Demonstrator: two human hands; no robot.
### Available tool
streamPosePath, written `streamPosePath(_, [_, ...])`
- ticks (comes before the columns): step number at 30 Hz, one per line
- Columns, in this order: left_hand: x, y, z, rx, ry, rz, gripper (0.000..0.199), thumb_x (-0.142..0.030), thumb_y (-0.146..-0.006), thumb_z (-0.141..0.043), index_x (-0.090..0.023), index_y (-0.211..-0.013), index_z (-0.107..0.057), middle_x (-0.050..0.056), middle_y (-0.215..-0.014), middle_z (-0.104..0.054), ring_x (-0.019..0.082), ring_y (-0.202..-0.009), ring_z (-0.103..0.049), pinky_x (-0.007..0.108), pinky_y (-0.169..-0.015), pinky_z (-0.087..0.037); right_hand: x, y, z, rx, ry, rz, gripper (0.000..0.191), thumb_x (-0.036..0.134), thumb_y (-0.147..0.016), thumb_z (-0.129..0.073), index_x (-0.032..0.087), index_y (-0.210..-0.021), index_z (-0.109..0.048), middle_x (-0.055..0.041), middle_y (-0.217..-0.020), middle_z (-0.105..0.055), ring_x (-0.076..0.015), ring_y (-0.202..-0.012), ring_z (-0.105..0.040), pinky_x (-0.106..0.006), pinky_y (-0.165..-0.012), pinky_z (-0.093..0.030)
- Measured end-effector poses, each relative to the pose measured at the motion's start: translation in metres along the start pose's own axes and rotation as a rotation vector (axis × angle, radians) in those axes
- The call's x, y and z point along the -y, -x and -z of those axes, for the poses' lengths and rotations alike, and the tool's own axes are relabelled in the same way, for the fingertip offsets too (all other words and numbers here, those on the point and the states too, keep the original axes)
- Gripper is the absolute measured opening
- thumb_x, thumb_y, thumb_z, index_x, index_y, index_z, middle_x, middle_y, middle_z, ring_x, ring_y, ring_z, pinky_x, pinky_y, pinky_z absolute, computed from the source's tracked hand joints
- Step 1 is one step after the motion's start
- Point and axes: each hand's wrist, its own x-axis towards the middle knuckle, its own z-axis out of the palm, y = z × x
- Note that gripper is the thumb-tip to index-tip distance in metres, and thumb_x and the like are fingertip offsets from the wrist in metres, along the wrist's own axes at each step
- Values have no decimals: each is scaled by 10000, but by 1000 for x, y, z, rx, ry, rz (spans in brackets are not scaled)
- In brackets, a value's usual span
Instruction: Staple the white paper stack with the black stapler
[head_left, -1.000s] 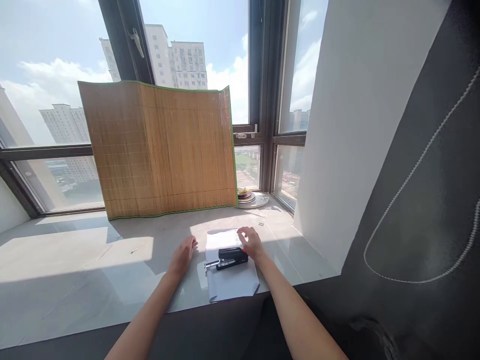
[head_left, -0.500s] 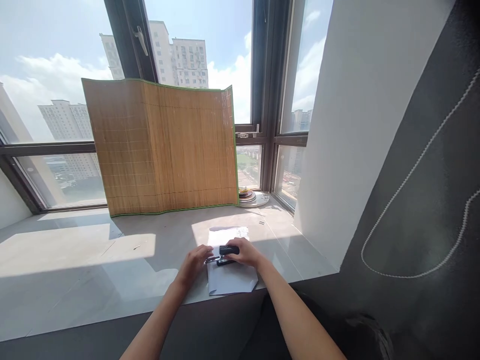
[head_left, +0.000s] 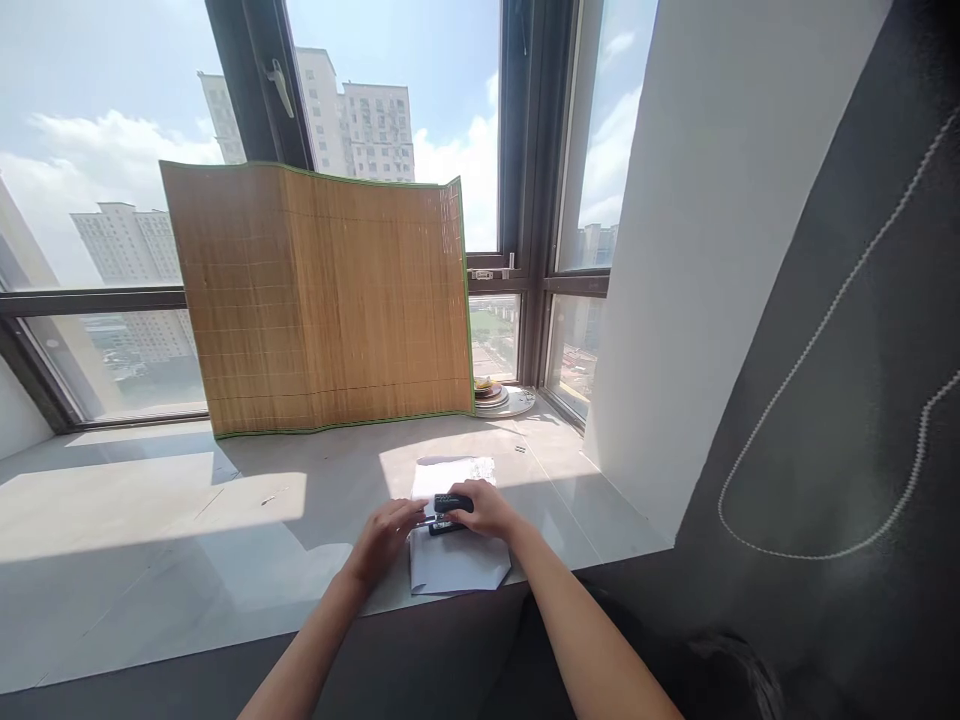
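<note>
A black stapler (head_left: 450,503) lies over folded white paper (head_left: 459,565) on the windowsill, its top part raised from its base. My right hand (head_left: 484,508) is wrapped round the stapler's right end. From the left, my left hand (head_left: 390,530) reaches a shiny metal part (head_left: 429,521) that sticks out of the stapler, with its fingertips on it. Between the hands the small details are too tiny to tell.
A bamboo mat (head_left: 330,300) with green edging stands against the window. Stacked plates (head_left: 491,398) sit in the sill's back right corner. Small staple-like bits (head_left: 520,449) lie near the paper. A beaded cord (head_left: 810,350) hangs at the right.
The view has shifted slightly. My left hand's fingers have moved a little closer over the metal part, while my right hand keeps its hold on the stapler.
</note>
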Motion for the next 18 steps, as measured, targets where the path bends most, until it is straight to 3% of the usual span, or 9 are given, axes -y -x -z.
streamPosePath(7, [-6, -4, 5, 12, 40, 17, 333, -191, -1043, -512, -238, -1255, -764, 81, -980, -758, 184, -875, -725, 276, -781, -581, -1, 1, -2, -3, 30, -24, 174, 361, -869, -794, 247, -998, -773, -31, -914, -748, -203, -864, -658, -282, -780, -443])
streamPosePath(15, [3, -4, -4, 75, 10, 94, 321, -190, -991, -574, -232, -1260, -745, 97, -1053, -785, 242, -967, -734, 378, -897, -584, -1, 1, -2, -13, 23, -37, 185, 373, -861, -808, 245, -990, -777, -33, -905, -743, -211, -867, -656, -287, -785, -439])
streamPosePath(18, [7, -3, -6, 84, -9, 149, 225, -192, -963, -618, -221, -1134, -761, 90, -1036, -800, 255, -959, -745, 397, -912, -579, 0, 0, -2, -11, 28, -45, 187, 369, -861, -806, 253, -1007, -782, -32, -913, -742, -213, -876, -657, -292, -799, -444])
